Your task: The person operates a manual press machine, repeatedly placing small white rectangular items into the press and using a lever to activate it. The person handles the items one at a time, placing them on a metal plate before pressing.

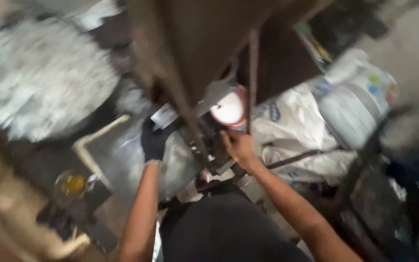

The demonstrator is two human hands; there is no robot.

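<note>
Lower centre of the frame: the person's dark lap, both forearms reaching up from it.

Left hand (153, 140), in a dark glove, centre-left: laid against a grey, shiny sheet (122, 160); whether the fingers close on anything cannot be told through the blur.

Right hand (238, 145), bare, centre: fingers curled at the dark machine part (209, 140) beneath a brown metal frame (195, 43); the grip itself is too blurred to tell.

Small round dish (71, 184), lower left: holds a yellowish liquid, sits on a dark surface well apart from both hands.

Round white object with a red rim (229, 109), centre: just above the right hand, beside a thin upright rod (253, 73).

White sacks (297, 126), centre-right: crumpled, contents hidden.

White bucket (352, 104), upper right: lying tilted, coloured spots on its side, contents not visible.

Pale grey speckled mass (40, 77), upper left: too blurred to identify.
</note>
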